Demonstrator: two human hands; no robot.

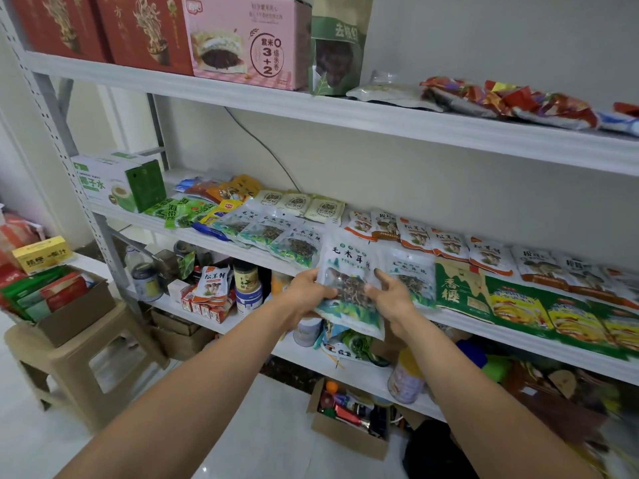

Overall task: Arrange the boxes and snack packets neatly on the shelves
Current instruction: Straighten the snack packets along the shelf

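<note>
- My left hand (307, 288) and right hand (390, 299) each grip one side of a white and green packet (349, 292) of dried fungus, thumbs on its front and fingers curled behind.
- I hold the packet at the front edge of the middle shelf (456, 319). Its top lies over the shelf and its bottom hangs past the edge.
- It sits just beside a matching packet (411, 274), so I judge I am setting it into line.
- Much of the middle shelf looks sorted. A row of fungus packets (273, 233) overlaps neatly, orange and white mushroom packets (449, 243) run along the back, and yellow and green packets (553, 316) lie at the front right.
- A green and white drink box (117, 183) stands at the left end, with a looser mix of packets beside it.
- On the top shelf (345, 112), red boxes (145, 29), a pink box (249, 39) and a green and brown bag (340, 46) stand side by side.
- Further right, red packets (511, 102) lie in a heap, which looks like work left to do.
- The lower shelf (304, 354) holds a jumble of jars, tins and packets, not yet tidied.
- An open cardboard box (76, 312) on a plastic stool (69, 361) holds upright green and red packets, with a yellow box (43, 254) behind it.
- A second cardboard box (349, 426) on the floor holds small mixed items that I cannot make out.
</note>
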